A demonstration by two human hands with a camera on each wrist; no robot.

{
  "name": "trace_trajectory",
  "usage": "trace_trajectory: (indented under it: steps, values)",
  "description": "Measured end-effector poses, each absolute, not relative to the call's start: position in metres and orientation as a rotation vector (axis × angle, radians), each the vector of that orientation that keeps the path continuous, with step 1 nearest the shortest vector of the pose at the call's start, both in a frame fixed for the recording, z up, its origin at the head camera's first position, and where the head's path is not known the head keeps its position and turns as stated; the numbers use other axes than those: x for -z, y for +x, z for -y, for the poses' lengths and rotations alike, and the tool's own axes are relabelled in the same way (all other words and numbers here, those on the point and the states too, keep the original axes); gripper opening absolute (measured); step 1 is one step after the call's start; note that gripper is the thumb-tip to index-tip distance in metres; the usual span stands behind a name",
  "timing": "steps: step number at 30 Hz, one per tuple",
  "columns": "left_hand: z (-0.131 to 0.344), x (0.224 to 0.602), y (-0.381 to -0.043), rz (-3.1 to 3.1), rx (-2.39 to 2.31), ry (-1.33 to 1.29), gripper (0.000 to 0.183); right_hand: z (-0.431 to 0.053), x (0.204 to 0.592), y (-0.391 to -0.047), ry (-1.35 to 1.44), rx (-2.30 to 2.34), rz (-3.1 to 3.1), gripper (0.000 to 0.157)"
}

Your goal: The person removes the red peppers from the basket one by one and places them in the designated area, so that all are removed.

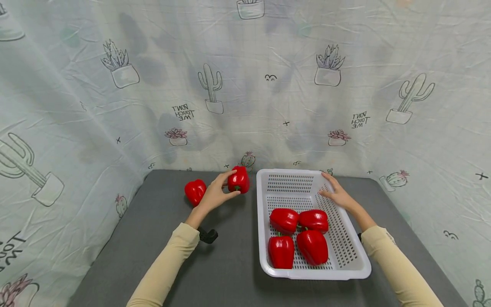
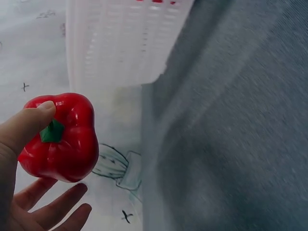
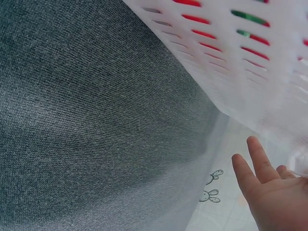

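Note:
My left hand (image 1: 215,194) holds a red bell pepper (image 1: 238,180) above the far part of the grey table. In the left wrist view the thumb lies near the green stem of this bell pepper (image 2: 62,139), with fingers below it. Another red bell pepper (image 1: 195,191) sits on the table, partly behind the left hand. My right hand (image 1: 339,197) is at the far right rim of a white perforated basket (image 1: 262,213), its thumb over the inside. In the right wrist view two straight, spread fingers (image 3: 260,163) show outside the basket wall. Several red bell peppers (image 1: 313,247) lie in the basket.
The grey table (image 1: 230,273) extends around the basket. A pale curtain (image 1: 245,94) with cactus drawings hangs behind the table and along its sides. A black wrist mount (image 1: 208,236) shows under the left forearm.

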State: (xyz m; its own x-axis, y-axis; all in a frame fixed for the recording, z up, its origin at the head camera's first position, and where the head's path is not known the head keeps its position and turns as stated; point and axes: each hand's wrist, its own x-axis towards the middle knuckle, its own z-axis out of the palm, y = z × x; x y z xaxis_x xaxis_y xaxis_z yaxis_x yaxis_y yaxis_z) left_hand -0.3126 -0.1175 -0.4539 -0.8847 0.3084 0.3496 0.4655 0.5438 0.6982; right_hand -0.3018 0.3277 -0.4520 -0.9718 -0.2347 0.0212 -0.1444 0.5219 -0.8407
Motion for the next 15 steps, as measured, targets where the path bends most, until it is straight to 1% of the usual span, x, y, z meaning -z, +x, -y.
trace_trajectory:
  steps: [5, 10, 15]
  values:
    - [0.126, 0.459, -0.309, 2.656, 1.126, -0.616, 0.072, -0.324, 0.444, -0.298, -0.349, 1.423, -2.678, 0.074]
    - [0.135, 0.463, -0.308, 2.697, 0.970, -0.621, 0.073, -0.314, 0.427, -0.287, -0.357, 1.423, -2.668, 0.071]
    - [0.143, 0.465, -0.310, 2.698, 0.805, -0.634, 0.073, -0.310, 0.420, -0.282, -0.360, 1.406, -2.675, 0.069]
